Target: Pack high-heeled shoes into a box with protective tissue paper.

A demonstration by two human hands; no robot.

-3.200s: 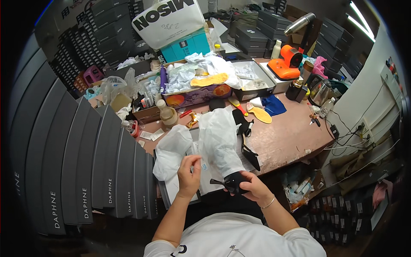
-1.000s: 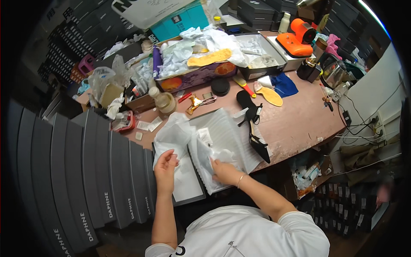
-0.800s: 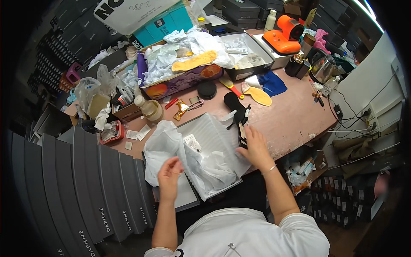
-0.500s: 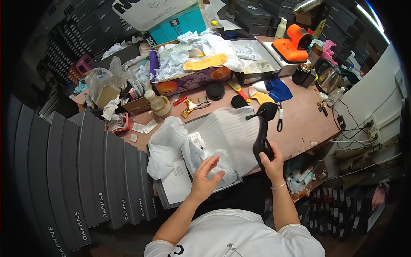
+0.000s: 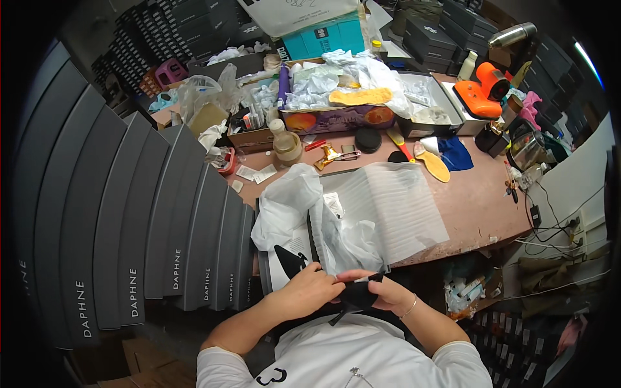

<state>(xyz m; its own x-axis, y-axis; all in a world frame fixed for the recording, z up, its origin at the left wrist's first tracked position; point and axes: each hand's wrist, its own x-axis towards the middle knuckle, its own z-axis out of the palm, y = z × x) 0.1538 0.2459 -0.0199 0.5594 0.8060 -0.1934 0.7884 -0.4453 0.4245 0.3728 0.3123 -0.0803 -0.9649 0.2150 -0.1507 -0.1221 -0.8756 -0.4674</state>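
Observation:
I hold a black shoe (image 5: 358, 296) close to my body, at the near edge of the open shoe box (image 5: 279, 279). My left hand (image 5: 305, 292) is closed around its middle, with a pointed black end sticking out past the fingers to the left. My right hand (image 5: 383, 292) grips the other end, fingertips meeting the left ones over it. A thin strap or heel hangs beneath. White tissue paper (image 5: 284, 200) and a translucent foam sheet (image 5: 414, 213) spill out of the box. A yellow insole (image 5: 432, 163) lies beyond the sheet.
Tall stacks of dark grey shoe boxes (image 5: 139, 226) crowd my left. Across the pink table (image 5: 479, 200) stand a purple carton (image 5: 310, 121) of crumpled paper, a glass bottle (image 5: 286, 145), a round black tin (image 5: 368, 139) and an orange device (image 5: 482, 90). Cables (image 5: 559, 226) hang at right.
The shoe has come from the right, above the foam sheet, down in front of my body. My left hand, empty before, now grips it too. My view has shifted left.

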